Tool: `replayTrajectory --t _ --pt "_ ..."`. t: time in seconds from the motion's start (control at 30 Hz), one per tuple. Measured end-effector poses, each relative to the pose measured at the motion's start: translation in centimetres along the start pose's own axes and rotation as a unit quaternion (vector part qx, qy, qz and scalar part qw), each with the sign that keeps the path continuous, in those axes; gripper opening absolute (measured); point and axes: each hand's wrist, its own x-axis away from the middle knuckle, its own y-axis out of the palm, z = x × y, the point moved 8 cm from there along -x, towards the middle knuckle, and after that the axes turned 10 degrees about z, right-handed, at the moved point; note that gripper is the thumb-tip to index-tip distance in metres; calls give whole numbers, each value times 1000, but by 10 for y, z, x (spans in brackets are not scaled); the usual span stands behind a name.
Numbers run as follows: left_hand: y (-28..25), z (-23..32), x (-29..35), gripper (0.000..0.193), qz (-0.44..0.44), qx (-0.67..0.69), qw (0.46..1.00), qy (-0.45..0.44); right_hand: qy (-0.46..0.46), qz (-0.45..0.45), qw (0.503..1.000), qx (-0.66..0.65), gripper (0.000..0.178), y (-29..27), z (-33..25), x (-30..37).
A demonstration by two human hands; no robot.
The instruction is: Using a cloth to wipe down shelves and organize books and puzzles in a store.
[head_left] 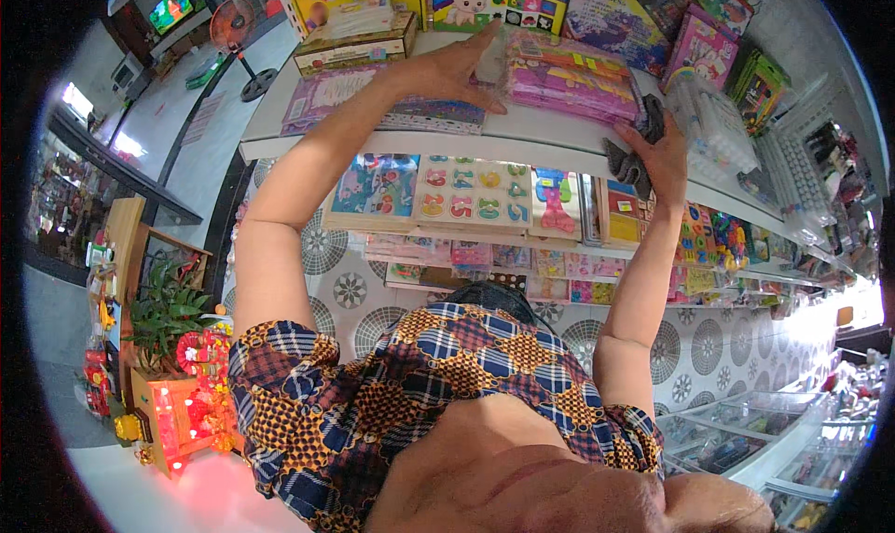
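On the white top shelf [569, 134] lies a stack of pink and purple packs in clear plastic [571, 78]. My left hand [454, 74] is at the stack's left end, its thumb and fingers spread wide, close to or touching the clear wrapping. Under that wrist are flat purple packs [433, 111]. At the stack's right end, my right hand [664, 158] is closed on a crumpled dark grey cloth [630, 166], part of which hangs over the shelf's front edge. Whether the cloth touches the packs I cannot tell.
Upright boxes, including a colourful baby-picture box [501, 1], line the shelf's back. Clear-wrapped packs [710, 123] stand right of my right hand. Wooden puzzle boards [474, 193] fill the shelf below. At left are a standing fan [233, 29] and a potted plant [168, 300]; glass cases [736, 430] stand lower right.
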Motion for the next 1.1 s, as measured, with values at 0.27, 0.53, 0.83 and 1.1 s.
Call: replayTrajectory --t 0.27,0.53,0.83,1.1 --pt "0 -12 -43 106 150 40 985 74 -9 57 998 12 39 -2 25 -1" --pt "8 -22 -68 78 129 64 990 13 0 197 977 -81 23 -25 28 11" --pt "19 -23 -61 47 152 27 978 141 -171 303 937 42 19 -41 -56 -30" --pt "14 -6 -51 53 131 70 983 104 -175 -140 954 197 27 131 -33 -74"
